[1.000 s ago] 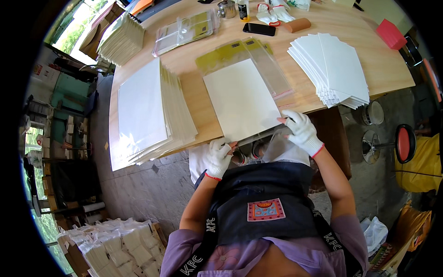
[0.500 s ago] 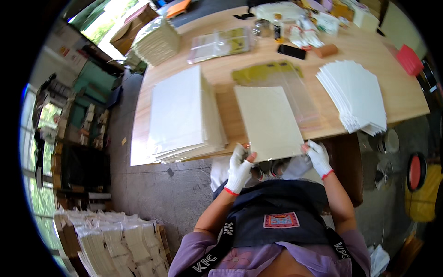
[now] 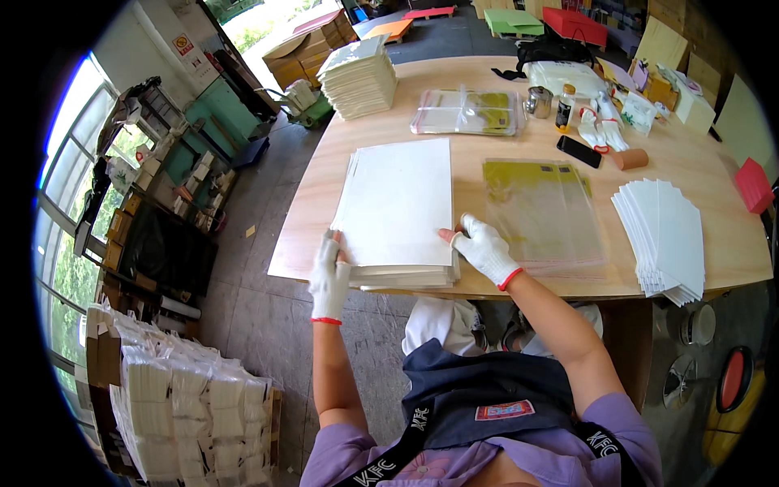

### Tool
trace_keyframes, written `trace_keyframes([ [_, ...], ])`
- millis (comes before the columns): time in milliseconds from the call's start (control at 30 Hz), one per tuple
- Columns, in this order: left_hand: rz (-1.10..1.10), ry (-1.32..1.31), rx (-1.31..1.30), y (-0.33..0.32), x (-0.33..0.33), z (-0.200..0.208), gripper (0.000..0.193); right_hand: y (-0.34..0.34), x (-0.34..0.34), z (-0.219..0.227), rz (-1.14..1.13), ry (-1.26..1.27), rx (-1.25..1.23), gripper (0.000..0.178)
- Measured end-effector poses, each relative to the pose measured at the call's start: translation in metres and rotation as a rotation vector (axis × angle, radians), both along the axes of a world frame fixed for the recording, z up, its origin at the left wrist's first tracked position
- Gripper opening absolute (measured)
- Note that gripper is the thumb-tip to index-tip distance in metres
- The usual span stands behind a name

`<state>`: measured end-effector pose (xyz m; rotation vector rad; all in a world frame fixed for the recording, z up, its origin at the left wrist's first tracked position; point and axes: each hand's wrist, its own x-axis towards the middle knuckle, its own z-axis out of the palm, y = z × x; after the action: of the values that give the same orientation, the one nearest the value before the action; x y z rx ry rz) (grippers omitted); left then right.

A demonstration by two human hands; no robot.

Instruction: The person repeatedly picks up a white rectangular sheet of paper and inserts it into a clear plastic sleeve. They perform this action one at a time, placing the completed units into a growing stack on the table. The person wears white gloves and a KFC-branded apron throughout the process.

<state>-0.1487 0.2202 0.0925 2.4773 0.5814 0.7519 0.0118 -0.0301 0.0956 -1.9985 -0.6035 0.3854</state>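
Note:
A white sheet (image 3: 398,199) lies on top of a tall stack of pale sheets (image 3: 406,277) at the table's near left. My left hand (image 3: 329,280), in a white glove with bare fingertips, grips the sheet's left edge near its front corner. On the opposite edge, my right hand (image 3: 484,250) pinches with the thumb over the top; its other fingers are partly hidden. Right of the stack, clear plastic bags (image 3: 548,219) with an olive-gold band lie flat. A fanned pile of white cards (image 3: 661,235) sits farther right.
Toward the back are a stack of white packs (image 3: 357,81), a tied bundle of bags (image 3: 466,112), a metal cup (image 3: 538,101), a bottle (image 3: 565,108), a phone (image 3: 579,151) and a brown roll (image 3: 630,158). Wrapped bundles (image 3: 195,406) stand on the floor at left.
Both hands have moved left with the sheet, from in front of the plastic bags onto the stack. The view has shifted, showing more of the room behind the table.

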Motion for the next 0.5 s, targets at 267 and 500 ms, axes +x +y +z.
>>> trace_keyframes([
  [267, -0.054, -0.336, -0.307, 0.008, 0.011, -0.034, 0.050, -0.005, 0.003, -0.016, -0.107, -0.273, 0.127, 0.041],
  [500, 0.144, -0.828, -0.787, -0.016, -0.029, -0.075, 0.044, -0.187, 0.015, -0.092, -0.465, -0.101, 0.557, 0.028],
])
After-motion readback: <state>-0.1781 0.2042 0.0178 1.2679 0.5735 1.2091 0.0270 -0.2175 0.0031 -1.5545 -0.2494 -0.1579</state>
